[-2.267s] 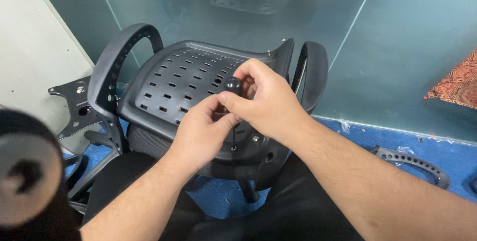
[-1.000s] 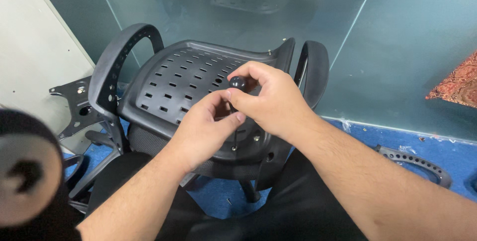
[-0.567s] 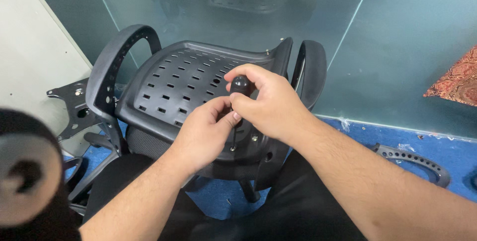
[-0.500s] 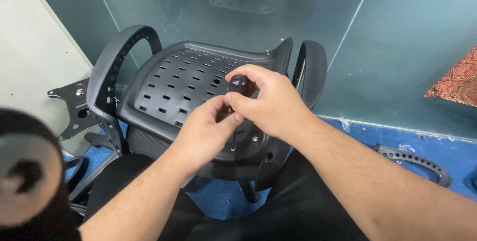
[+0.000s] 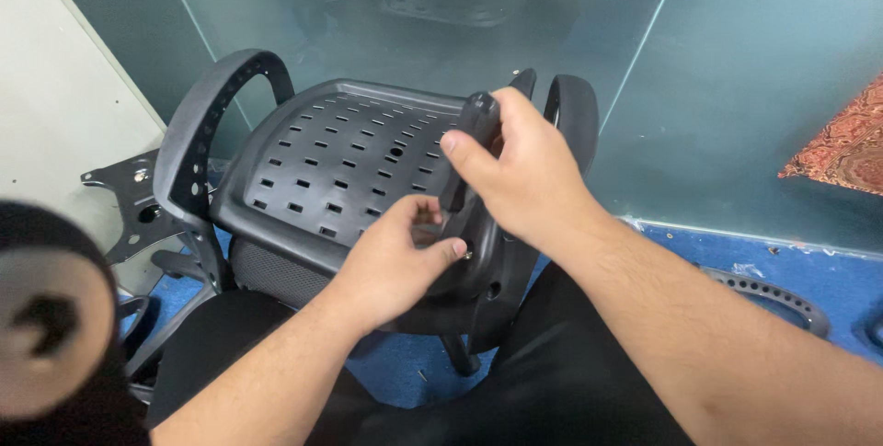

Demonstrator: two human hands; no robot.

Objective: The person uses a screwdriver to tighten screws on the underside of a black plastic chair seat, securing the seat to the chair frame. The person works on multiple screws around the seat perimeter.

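Assembly is at the fastening stage: our right hand grips a black plastic handle against the perforated black plastic chair seat, while our left hand pinches below it; next comes careful, steady turning.

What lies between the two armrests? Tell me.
In the head view, the perforated black seat pan spans the stretch between the left armrest and the right armrest; both hands work at its near edge.

Even, soft indoor light, no hard shadows. The glass wall at twelve o'clock carries a dim reflection. A round object at eight o'clock is blurred.
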